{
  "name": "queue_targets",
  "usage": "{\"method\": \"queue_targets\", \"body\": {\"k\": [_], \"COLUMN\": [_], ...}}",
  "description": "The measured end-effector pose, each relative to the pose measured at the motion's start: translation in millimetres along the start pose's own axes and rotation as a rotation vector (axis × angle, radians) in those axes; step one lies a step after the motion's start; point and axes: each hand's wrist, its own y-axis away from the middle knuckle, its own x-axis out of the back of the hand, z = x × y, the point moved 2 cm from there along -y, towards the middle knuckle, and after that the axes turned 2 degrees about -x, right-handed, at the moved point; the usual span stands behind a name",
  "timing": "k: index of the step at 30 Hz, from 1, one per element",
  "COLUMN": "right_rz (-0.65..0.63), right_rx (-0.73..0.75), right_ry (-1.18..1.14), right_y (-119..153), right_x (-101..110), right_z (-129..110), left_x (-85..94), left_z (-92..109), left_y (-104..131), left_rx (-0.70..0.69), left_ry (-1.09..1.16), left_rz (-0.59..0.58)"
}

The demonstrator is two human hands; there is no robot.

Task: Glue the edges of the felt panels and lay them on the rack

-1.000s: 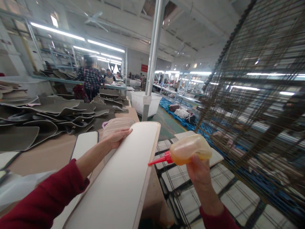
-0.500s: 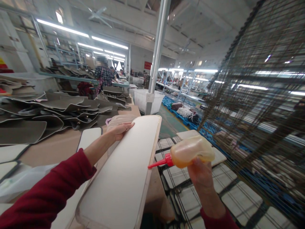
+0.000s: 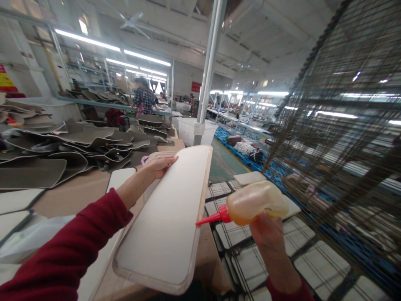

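My left hand [image 3: 161, 166] grips the far left edge of a long white panel [image 3: 169, 221] with rounded corners and a pale rim, holding it tilted over the table. In my right hand [image 3: 267, 230] is a squeeze bottle [image 3: 257, 202] of amber liquid, lying nearly sideways. Its red nozzle tip [image 3: 200, 223] points left and meets the panel's right edge. Behind my left hand, a stack of beige pieces [image 3: 156, 156] is partly hidden.
Grey-brown sheets [image 3: 75, 142] are heaped on the table at left. Below right, more white panels [image 3: 322, 263] lie on a wire rack; a wire mesh [image 3: 332, 83] rises beside it. A metal post [image 3: 208, 62] and white bin [image 3: 206, 130] stand ahead. A person [image 3: 144, 98] is farther back.
The panel's near end has swung to the right and its near rim now shows fully. The bottle has shifted slightly right and down, its tip still at the panel's edge.
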Motion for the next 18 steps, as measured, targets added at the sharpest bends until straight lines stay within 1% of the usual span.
{"method": "queue_targets", "body": {"k": [5, 12, 14, 18], "right_rz": [0.013, 0.084, 0.085, 0.057], "right_rx": [0.043, -0.065, -0.086, -0.079], "right_ry": [-0.041, 0.0, -0.011, 0.004], "right_y": [3, 7, 8, 9], "right_x": [-4, 1, 4, 13], "right_z": [-10, -8, -7, -6], "left_x": [-1.8, -1.3, -0.3, 0.4], "left_z": [4, 11, 12, 13], "left_y": [3, 4, 2, -1], "left_rx": [0.003, -0.017, -0.012, 0.003], "left_ry": [-0.011, 0.0, 0.005, 0.014], "left_rz": [0.046, 0.088, 0.098, 0.111]}}
